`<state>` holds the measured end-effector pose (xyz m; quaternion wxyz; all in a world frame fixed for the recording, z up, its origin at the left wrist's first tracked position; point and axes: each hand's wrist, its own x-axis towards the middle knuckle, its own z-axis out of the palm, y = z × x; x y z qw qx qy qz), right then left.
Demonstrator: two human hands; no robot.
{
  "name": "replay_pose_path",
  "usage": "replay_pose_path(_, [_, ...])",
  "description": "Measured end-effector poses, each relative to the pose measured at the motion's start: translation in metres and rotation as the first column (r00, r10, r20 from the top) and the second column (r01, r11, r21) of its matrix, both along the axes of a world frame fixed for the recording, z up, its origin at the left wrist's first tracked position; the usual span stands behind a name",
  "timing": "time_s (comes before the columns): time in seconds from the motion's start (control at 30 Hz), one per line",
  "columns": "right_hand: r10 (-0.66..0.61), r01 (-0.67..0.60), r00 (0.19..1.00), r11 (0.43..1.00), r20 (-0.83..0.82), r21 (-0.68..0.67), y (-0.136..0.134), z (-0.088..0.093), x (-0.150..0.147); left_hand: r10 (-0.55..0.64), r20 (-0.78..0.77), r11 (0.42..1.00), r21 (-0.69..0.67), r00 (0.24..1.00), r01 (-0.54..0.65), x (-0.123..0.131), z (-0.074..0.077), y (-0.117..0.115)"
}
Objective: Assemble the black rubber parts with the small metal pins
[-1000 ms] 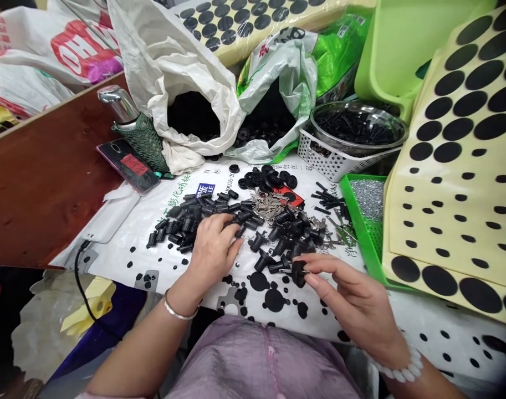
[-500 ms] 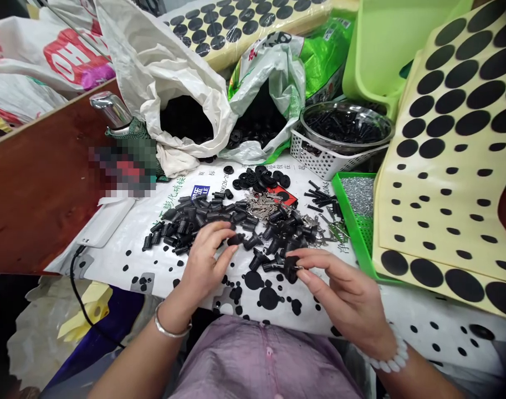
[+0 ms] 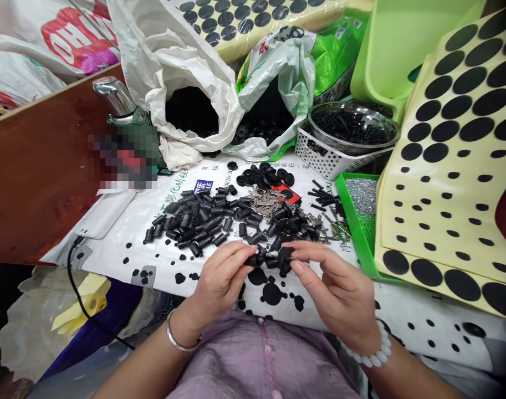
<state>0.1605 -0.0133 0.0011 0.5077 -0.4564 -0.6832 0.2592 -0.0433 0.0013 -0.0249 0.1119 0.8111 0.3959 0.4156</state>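
My left hand pinches a small black plastic sleeve between thumb and fingers. My right hand grips a black round plastic cap with a thin metal pin at its side. A dark ribbed piece bridges the gap between the two hands, and the parts look end to end; whether they touch I cannot tell. Just beyond the hands lies a heap of black sleeves. Beside it sit flat metal strips, black round caps and short black rods.
Behind stand a white sack and a green-white bag of black parts. A steel bowl of black rods rests in a white basket. At right are a green tray and sheets of black round stickers.
My left hand has moved right with the sleeve, close to the parts in my right hand. My right hand has shifted slightly left and up, still holding the cap.
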Motion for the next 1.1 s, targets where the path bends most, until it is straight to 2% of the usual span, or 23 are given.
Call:
replay_pose_path(0.1, [-0.011, 0.012, 1.0, 1.0, 0.013, -0.018, 0.0, 0.0, -0.004, 0.007, 0.038, 0.997, -0.077, 0.999, -0.004, 0.0, -0.004, -0.002])
replay_pose_path(0.27, [0.039, -0.038, 0.998, 0.999, 0.04, -0.018, -0.001, -0.002, -0.009, 0.061, 0.104, 0.985, -0.17, 0.993, -0.042, 0.0, -0.014, -0.005])
replay_pose_path(0.43, [0.083, -0.092, 0.986, 0.994, 0.147, 0.056, -0.003, -0.001, -0.013, 0.09, -0.007, 0.991, -0.097, 0.996, -0.091, 0.0, -0.016, -0.005])
replay_pose_path(0.7, [0.105, -0.19, 0.919, 0.963, 0.381, 0.193, 0.0, 0.001, -0.017, 0.016, -0.043, 1.0, 0.026, 0.999, -0.015, 0.003, -0.015, -0.006])
replay_pose_path(0.77, [0.118, -0.215, 0.907, 0.955, 0.405, 0.204, 0.0, -0.001, -0.019, -0.018, -0.03, 1.0, 0.021, 0.999, 0.019, 0.005, -0.014, -0.007])
replay_pose_path(0.87, [0.157, -0.227, 0.915, 0.962, 0.371, 0.152, 0.002, -0.006, -0.019, -0.058, -0.001, 0.998, -0.023, 0.998, 0.058, 0.008, -0.014, -0.006])
replay_pose_path(1.0, [0.151, -0.207, 0.929, 0.969, 0.337, 0.137, 0.006, -0.011, -0.014, -0.046, 0.044, 0.994, -0.1, 0.998, 0.05, 0.009, -0.016, -0.003])
replay_pose_path(1.1, [0.133, -0.201, 0.907, 0.97, 0.399, 0.134, 0.007, -0.009, -0.008, -0.04, 0.012, 0.992, -0.115, 0.999, 0.041, 0.009, -0.016, -0.002])
